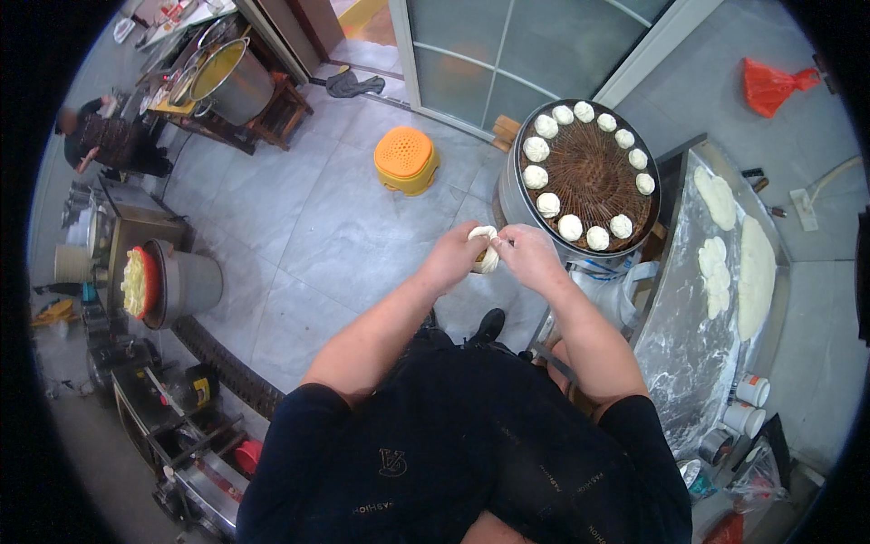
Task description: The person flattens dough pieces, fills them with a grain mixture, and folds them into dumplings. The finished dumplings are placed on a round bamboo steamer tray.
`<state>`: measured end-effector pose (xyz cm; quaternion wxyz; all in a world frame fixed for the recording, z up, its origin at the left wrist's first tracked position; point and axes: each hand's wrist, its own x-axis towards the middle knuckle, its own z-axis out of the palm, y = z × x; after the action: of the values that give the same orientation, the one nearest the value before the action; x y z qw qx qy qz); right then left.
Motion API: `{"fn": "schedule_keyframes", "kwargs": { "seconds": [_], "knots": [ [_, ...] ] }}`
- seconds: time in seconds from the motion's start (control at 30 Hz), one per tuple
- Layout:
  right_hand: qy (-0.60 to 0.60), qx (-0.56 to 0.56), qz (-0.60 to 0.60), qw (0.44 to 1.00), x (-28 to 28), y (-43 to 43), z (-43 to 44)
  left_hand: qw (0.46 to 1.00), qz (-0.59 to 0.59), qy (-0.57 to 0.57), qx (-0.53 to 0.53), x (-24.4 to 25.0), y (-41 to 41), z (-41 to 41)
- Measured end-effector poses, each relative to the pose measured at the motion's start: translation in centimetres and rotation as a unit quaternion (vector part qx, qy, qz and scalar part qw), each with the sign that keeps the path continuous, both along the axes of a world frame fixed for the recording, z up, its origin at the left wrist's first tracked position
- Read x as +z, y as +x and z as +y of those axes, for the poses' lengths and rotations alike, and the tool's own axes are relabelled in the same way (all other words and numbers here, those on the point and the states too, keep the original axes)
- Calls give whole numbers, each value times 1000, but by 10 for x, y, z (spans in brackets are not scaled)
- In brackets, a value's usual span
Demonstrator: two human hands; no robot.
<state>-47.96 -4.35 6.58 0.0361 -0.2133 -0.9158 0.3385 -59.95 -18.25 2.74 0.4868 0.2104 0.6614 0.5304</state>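
Between my two hands, above the floor, is a dough wrapper [483,233] with brownish filling showing in its open middle. My left hand [451,255] cups it from the left side, thumb near the filling. The fingers of my right hand [527,250] pinch the wrapper's right edge. Just beyond my right hand stands a round steamer [514,183] with a brown woven liner [591,170]. Several pleated white buns [536,149] sit in a ring around the liner's edge.
On my right, a floured metal worktop [669,353] holds a long dough slab [756,279] and flattened dough pieces [714,275]. An orange stool [406,160] stands ahead on the tiled floor. A large pot [238,85] and a person [112,136] are at the far left.
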Motion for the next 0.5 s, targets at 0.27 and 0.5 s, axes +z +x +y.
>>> {"fn": "schedule_keyframes", "kwargs": {
  "seconds": [0.27,0.5],
  "knots": [
    [45,28,-6,999,8,0,-1,952,-262,-16,156,13,6,0],
    [92,40,-29,995,14,-4,-3,988,-67,9,140,-15,21,8]
  ]
}}
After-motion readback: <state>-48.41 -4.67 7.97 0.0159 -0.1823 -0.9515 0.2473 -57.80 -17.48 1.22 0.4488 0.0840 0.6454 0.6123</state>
